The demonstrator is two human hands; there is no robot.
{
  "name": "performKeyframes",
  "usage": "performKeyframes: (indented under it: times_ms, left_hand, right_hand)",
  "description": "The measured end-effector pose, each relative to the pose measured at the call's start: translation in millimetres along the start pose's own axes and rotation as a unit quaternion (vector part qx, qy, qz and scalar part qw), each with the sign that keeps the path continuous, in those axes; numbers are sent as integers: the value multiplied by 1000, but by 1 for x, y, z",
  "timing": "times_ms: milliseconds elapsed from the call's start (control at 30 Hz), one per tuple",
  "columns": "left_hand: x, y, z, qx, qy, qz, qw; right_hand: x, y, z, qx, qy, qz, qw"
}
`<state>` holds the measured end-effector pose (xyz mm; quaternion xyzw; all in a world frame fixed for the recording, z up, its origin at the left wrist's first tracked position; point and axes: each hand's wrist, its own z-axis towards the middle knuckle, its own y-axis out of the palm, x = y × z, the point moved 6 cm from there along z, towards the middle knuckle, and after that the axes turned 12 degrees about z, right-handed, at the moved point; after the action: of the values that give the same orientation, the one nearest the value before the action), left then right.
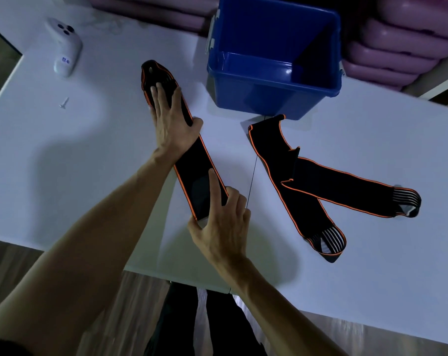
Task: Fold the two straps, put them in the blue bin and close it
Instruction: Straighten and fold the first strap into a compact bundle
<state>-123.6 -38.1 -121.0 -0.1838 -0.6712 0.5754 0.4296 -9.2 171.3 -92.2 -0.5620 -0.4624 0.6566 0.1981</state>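
A long black strap with orange edging [195,173] lies flat on the white table [89,155], doubled over lengthwise. My left hand [170,122] presses flat on its far end, fingers spread. My right hand [221,219] pinches the near end, index finger lying on top and thumb at the corner. A second black strap with orange edging [318,186] lies loose to the right, bent into a V with striped ends. The blue bin [274,80] stands open and empty behind both straps. No lid shows.
A white handheld controller [64,47] and a small white peg [64,102] lie at the far left of the table. Stacked pink cushions [402,44] sit behind the bin. The table's near edge runs just below my right wrist.
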Motion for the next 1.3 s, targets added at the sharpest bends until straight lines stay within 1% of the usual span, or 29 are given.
performKeyframes:
  times_ms: [133,233,300,367,433,600,1000,1067,1167,1233,1300]
  left_hand:
    - [-4,2,7,1,14,11,1000]
    - [-2,0,0,40,17,82,996]
    - [-4,4,-10,51,-4,107,993]
    - [-9,14,-17,30,-16,107,994]
    - [-14,19,-17,21,-9,105,994]
    - [-17,16,-7,21,15,106,994]
    - [-18,12,3,18,4,109,994]
    - [-16,6,0,29,0,107,994]
    - [-10,-18,-22,84,-10,63,994]
    - [-8,-33,-55,96,19,27,995]
    - [-7,-37,-94,83,83,14,993]
  right_hand:
    - [0,0,-1,-8,0,-6,1000]
    - [1,1,-2,-7,1,0,1000]
    - [1,1,-2,-7,-1,1,1000]
    - [2,2,-2,-12,-6,-7,1000]
    - [3,2,-2,-17,-6,-8,1000]
    - [2,2,-1,-12,-10,0,1000]
    - [3,8,-4,-11,-25,-9,1000]
    - [4,8,-5,-10,-33,-6,999]
    - [11,5,-4,-39,-56,16,998]
    - [17,0,-2,-70,-85,29,994]
    - [26,-6,3,-105,-115,46,987]
